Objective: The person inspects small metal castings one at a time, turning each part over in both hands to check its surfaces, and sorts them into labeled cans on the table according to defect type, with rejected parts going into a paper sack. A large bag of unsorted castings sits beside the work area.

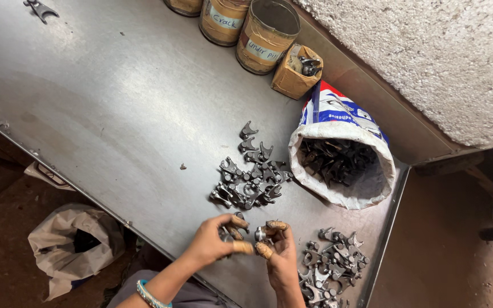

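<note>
Two bare hands meet over the near edge of a steel counter (115,102), each with tan protective caps on several fingertips, worn, it seems, against the rough edges of the metal. The left hand (215,239) curls its fingers around one small grey forked metal part (227,232), while the right hand (281,256) pinches another forked part (261,233) between thumb and forefinger, both pieces held up close together in front of the wearer as if to be turned and looked over. A bracelet of pale blue beads (150,295) rings the left wrist. Just right of the right hand lies a near pile of the same parts (332,265), kept apart from a second, looser pile (249,179) spread farther in, a split that suggests sorted and unsorted lots. Beside that far pile a white woven sack (343,165) lies on its side with its mouth rolled open toward the hands, dark parts showing inside within easy reach. Beyond it, against the raised back edge, stand a small cardboard box (292,77) holding a few pieces and a row of paper-wrapped tins (266,37) with handwritten labels, set clear of the working area. A lone part (41,8) lies at the far left corner; on the floor below, a crumpled bag (72,242) sags open.
</note>
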